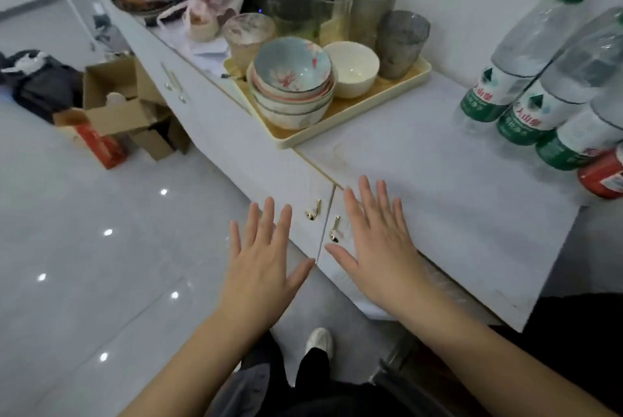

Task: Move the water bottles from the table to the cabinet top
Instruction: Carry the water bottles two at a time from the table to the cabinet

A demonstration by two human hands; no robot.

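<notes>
Nearest, two bare forearms reaching forward, with left hand [266, 258] and right hand [377, 248] held palm-down, fingers [365, 194] straight and spread, gripping nothing. Side by side at the front edge of the white worktop [438, 180], right fingers over its surface, left fingers out over the cabinet doors. Ahead and well to the right of the right fingers: water bottles [546, 93], a tight cluster already on the worktop by the wall, well apart from both hands, nearer the right one. Seemingly standing on their bases, long axes upward (slant probably owed to the wide lens). Green labels with a white band and red Chinese characters, too blurred to read with certainty. Just beside the cluster, at the frame edge, a red-labelled bottle [603, 177], writing unreadable. Ahead of the left fingers, a tray [387, 91] of stacked bowls. No table in view; probably a turn away needed before fetching any further bottle.
</notes>
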